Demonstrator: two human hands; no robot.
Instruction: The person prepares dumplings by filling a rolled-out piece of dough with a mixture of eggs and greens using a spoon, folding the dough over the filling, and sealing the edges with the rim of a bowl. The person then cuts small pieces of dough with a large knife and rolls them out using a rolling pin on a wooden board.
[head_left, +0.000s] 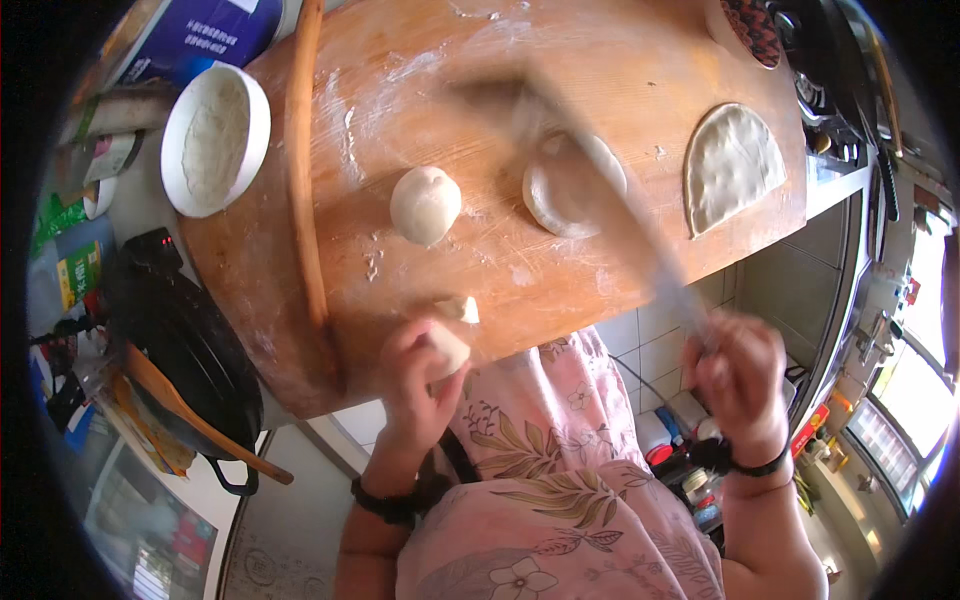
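Observation:
My left hand (424, 382) is closed around a small piece of white dough (451, 349) at the near edge of the wooden board (525, 277). Just beyond it lies another dough scrap (468, 310). In my right hand (739, 375) is the handle end of a long metal utensil (645, 229); motion blurs its broad head, so its kind is unclear. The utensil passes over a flattened dough round (553, 201) and partly hides it. A dough ball (426, 206) sits left of that round. To the right rests a folded, half-moon dough piece (733, 171).
A wooden rolling pin (301, 172) lies along the board's left side. Beyond it are a white bowl (172, 150) with floury residue, a black pan (195, 352) and a wooden utensil (210, 420). A patterned bowl (750, 34) stands at the far right, near the stove (817, 90).

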